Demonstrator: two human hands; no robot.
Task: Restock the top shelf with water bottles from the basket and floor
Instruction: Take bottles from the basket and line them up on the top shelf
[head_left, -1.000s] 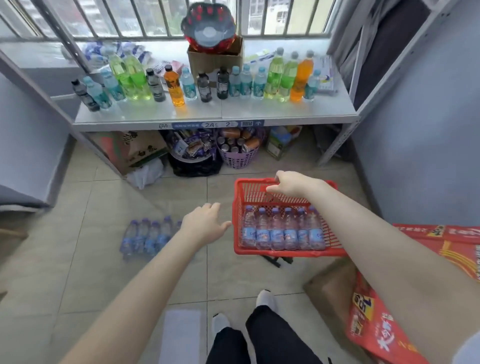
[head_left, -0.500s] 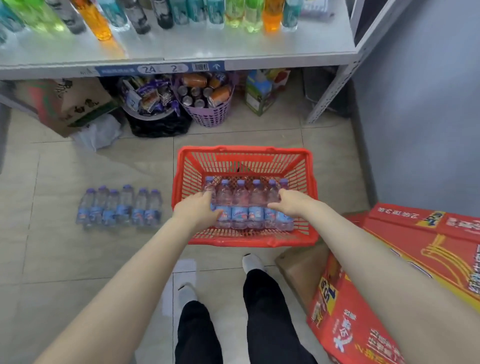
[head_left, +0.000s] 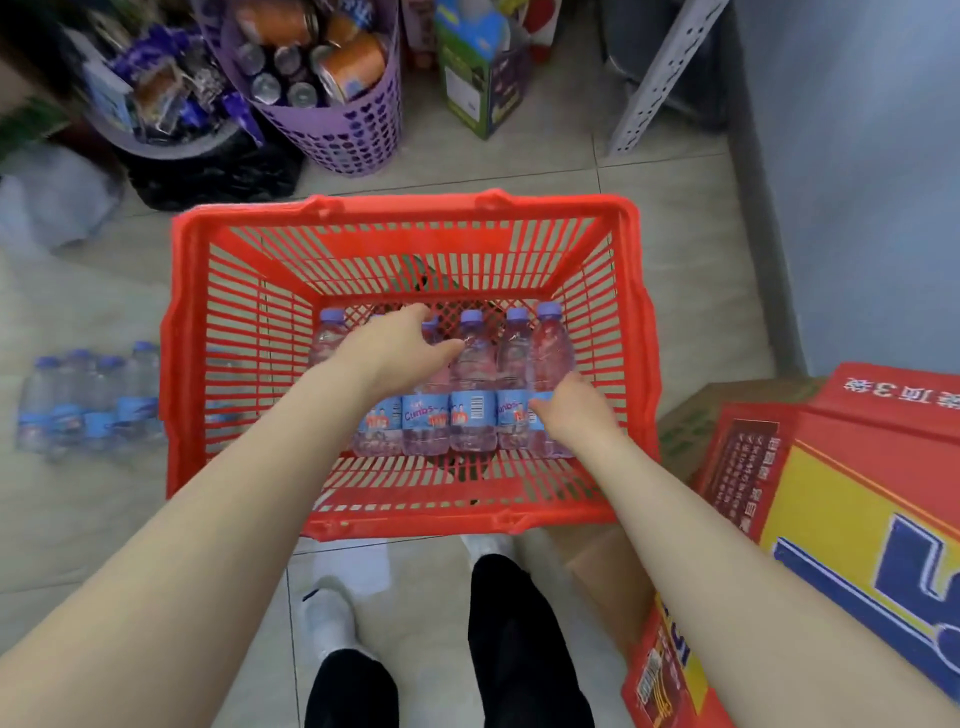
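A red plastic basket stands on the tiled floor in front of my feet. Several small water bottles with purple caps and blue labels lie side by side in it. My left hand is down on the left bottles, fingers and thumb curled around one near its neck. My right hand grips the rightmost bottle at its label. A second row of water bottles lies on the floor left of the basket. The top shelf is out of view.
Beyond the basket stand a purple basket of cans, a dark tub of snack packets and a small carton. The shelf's white leg rises at the back right. A red and yellow box lies on the right.
My view has dropped from the shelf to the basket. Both hands went down into the basket and closed on bottles; earlier the right hand was at the far rim.
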